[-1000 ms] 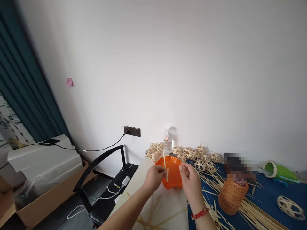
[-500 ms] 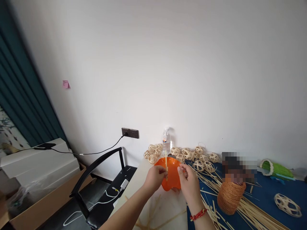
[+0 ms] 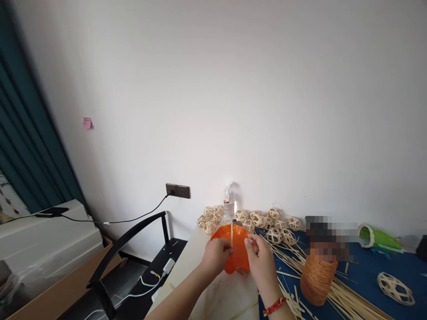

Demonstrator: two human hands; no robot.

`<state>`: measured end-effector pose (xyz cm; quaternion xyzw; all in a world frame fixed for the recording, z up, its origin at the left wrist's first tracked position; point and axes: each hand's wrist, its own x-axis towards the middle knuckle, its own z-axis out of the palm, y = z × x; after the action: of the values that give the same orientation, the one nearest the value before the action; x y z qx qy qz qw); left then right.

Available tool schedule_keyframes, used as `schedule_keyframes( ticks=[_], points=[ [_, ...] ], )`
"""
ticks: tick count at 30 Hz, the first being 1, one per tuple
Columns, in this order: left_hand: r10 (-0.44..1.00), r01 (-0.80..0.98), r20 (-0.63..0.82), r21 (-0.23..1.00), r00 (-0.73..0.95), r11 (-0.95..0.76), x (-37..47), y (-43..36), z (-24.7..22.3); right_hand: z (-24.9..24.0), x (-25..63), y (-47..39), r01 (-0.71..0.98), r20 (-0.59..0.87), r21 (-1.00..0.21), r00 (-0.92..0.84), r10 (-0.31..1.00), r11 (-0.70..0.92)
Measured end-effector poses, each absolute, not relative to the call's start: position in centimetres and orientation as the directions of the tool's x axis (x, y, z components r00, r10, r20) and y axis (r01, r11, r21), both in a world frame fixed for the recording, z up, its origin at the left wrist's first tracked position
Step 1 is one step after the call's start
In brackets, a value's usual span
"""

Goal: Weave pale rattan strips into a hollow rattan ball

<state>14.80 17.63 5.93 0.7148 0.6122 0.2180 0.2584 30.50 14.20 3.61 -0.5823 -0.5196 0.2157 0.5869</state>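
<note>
An orange dish with a wavy rim [image 3: 239, 253] is in front of me at the near end of the pale tabletop. Over its left part, my left hand [image 3: 216, 255] is closed, thumb against fingers, on a thin bamboo strip [image 3: 232, 232] that points upward toward the bottle. At the dish's right rim is my right hand [image 3: 259, 253], its thumb and fingers pinched together. Whether it grips the rim or something thin there, I cannot make out. A red beaded bracelet [image 3: 275, 306] circles the right wrist.
Several woven balls [image 3: 256, 218] and a water bottle [image 3: 228, 202] line the wall. On the blue cloth [image 3: 358, 272] lie many loose strips [image 3: 353, 298], an orange twine spool [image 3: 318, 278], a green woven item [image 3: 383, 238] and another ball [image 3: 395, 288]. A black chair [image 3: 128, 242] stands left.
The whole view has shifted slightly, so the scene sits a little lower and further left. Left-hand fingers have closed in more on the strip, and less of it shows below them.
</note>
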Motion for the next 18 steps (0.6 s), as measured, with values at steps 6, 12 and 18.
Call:
schedule_keyframes(
  ticks=[6,12,18],
  points=[
    [0.984,0.730,-0.016,0.672,0.176,-0.120,14.8,16.4,6.6,3.6,30.6,14.3,0.349,0.352,-0.910,0.366,0.861,0.223],
    [0.981,0.731,-0.014,0.669,0.196,-0.137,14.7,15.8,8.4,3.3,30.7,14.3,0.350,0.352,-0.910,0.366,0.862,0.223],
    [0.977,0.753,-0.017,0.640,0.212,-0.153,14.8,15.8,8.5,3.3,30.7,14.4,0.352,0.349,-0.911,0.380,0.857,0.215]
  ],
)
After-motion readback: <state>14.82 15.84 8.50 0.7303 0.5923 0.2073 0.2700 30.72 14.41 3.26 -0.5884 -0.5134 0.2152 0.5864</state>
